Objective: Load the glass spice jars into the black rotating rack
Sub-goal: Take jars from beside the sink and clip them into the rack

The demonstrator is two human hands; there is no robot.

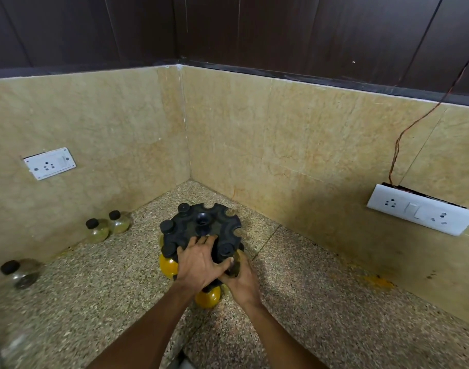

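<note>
The black rotating rack (217, 222) stands on the speckled counter in the corner. Several black-capped jars hang in its slots, among them two with yellow powder (168, 266) (208, 296). My left hand (198, 262) lies flat on the rack's top plate, fingers spread. My right hand (240, 280) grips a dark-filled jar (234, 265) at the rack's near right slot, under a black cap (225, 249). Two loose jars with pale contents (97, 230) (120, 222) stand by the left wall. Another jar (21, 272) stands further left, blurred.
Marble-tiled walls close the corner behind and on both sides. A white socket plate (50, 163) sits on the left wall, a larger switchboard (421, 209) with a loose wire on the right wall. Yellow powder stains (379, 282) mark the counter's right edge.
</note>
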